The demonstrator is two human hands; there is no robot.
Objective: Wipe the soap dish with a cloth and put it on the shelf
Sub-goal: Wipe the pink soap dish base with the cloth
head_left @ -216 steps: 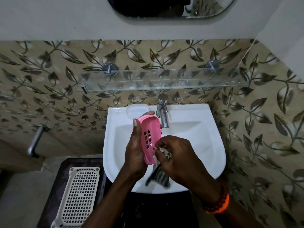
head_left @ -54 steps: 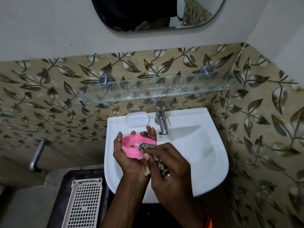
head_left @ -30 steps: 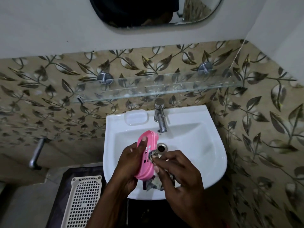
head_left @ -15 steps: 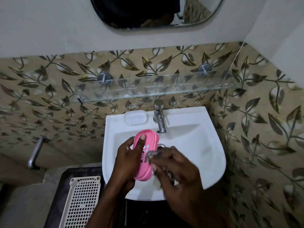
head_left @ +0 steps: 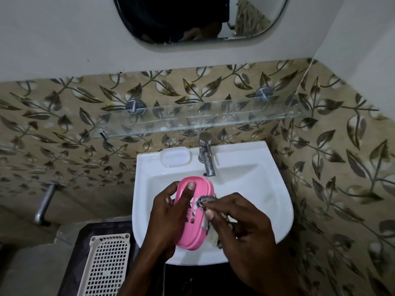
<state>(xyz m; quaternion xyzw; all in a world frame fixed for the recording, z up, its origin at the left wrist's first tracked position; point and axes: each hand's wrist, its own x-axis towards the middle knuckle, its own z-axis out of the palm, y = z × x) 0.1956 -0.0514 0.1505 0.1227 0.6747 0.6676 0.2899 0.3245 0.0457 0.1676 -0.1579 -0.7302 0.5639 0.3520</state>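
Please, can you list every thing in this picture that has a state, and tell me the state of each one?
soap dish: held over the sink, tilted on its side, being wiped
cloth: bunched, pressed against the soap dish
left hand: grips the soap dish
right hand: pinches the cloth
glass shelf: bare, soap dish not yet on it
tap: no water seen running
sink: basin holds no pooled water

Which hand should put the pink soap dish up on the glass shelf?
Probably the left hand. It already grips the pink soap dish over the sink, and the glass shelf is straight above. The right hand is busy pinching the cloth.
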